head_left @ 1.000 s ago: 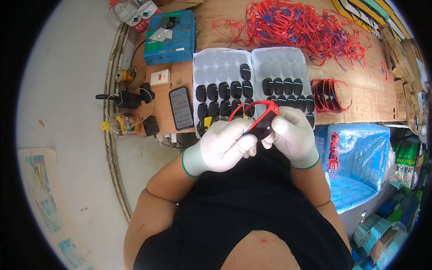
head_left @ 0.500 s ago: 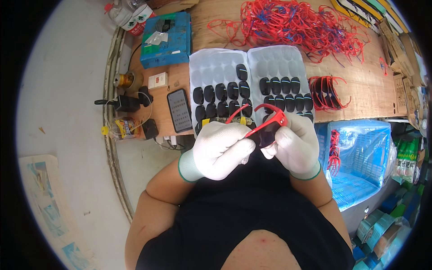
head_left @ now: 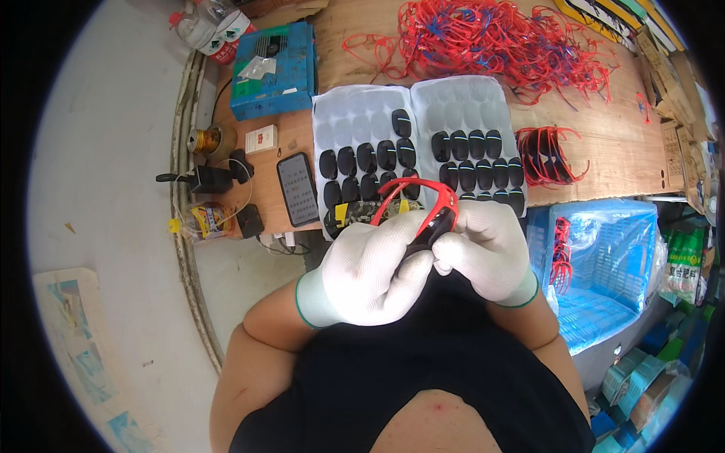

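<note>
Red-framed sunglasses point(head_left: 438, 198) with a dark lens are held between my two white-gloved hands, over the near edge of the bench. My left hand point(head_left: 370, 264) is closed around one side of the frame, its thumb by the lower rim. With pinched fingers my right hand point(head_left: 487, 249) grips the other side, by the dark lens point(head_left: 436, 225). Just beyond lie two white moulded trays, the left tray point(head_left: 351, 113) and the right tray point(head_left: 461, 94), with dark lenses in rows of pockets. The fingertips partly hide the lower rim.
A tangled heap of red frames point(head_left: 483, 45) fills the bench's far side. Assembled sunglasses point(head_left: 551, 155) stand right of the trays. A blue crate point(head_left: 604, 264) sits lower right. Leftward are a phone point(head_left: 298, 189), a blue box point(head_left: 273, 72), a small carton point(head_left: 261, 139) and cables.
Both hands have moved slightly nearer to me. The sunglasses have turned in them, so the red temples now point more upward and away. The grip stays on both sides.
</note>
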A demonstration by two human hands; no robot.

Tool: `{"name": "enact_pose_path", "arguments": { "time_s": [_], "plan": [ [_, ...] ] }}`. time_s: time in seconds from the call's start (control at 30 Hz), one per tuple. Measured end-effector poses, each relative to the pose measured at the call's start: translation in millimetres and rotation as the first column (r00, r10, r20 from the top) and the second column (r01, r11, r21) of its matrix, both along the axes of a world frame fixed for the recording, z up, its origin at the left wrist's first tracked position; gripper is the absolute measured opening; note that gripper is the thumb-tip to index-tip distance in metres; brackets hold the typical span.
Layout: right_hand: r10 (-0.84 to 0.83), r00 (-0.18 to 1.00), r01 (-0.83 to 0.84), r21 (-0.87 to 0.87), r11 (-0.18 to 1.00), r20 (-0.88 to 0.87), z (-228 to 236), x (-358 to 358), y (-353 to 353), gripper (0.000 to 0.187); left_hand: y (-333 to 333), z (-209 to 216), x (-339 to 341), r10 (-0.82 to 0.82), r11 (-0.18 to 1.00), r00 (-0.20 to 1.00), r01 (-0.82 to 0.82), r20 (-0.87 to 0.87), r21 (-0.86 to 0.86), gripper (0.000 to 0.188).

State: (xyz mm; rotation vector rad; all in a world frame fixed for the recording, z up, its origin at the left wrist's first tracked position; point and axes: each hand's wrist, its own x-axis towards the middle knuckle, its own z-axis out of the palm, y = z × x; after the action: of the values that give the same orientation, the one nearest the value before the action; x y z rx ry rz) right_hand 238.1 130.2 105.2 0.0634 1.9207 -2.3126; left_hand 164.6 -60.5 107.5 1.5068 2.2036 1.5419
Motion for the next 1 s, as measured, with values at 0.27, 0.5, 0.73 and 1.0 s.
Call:
{"name": "enact_pose_path", "arguments": {
  "time_s": [0.27,0.5,0.73,1.0],
  "plan": [
    [-0.254,0.914,0.302,0.111,0.947,-0.315,-38,-24,18,0.049,16,-6,-34,-0.067,0.985,0.993,0.050,-0.101,-0.166,0.034],
    [0.291,0.859,-0.045,0.504,0.862,-0.422,-22,-7,78,0.017,61,-15,-94,-0.243,0.968,0.968,0.246,0.062,-0.050,0.008],
    [0.076,0.923,0.106,0.439,0.892,-0.378,-25,-10,78,0.007,83,-124,-215,0.215,0.559,0.926,-0.378,-0.311,-0.738,0.043],
    [-0.151,0.981,0.180,0.280,0.943,-0.122,-27,3,70,0.061,75,-116,-194,0.320,0.632,0.828,-0.548,-0.460,-0.547,0.041]
  ]
}}
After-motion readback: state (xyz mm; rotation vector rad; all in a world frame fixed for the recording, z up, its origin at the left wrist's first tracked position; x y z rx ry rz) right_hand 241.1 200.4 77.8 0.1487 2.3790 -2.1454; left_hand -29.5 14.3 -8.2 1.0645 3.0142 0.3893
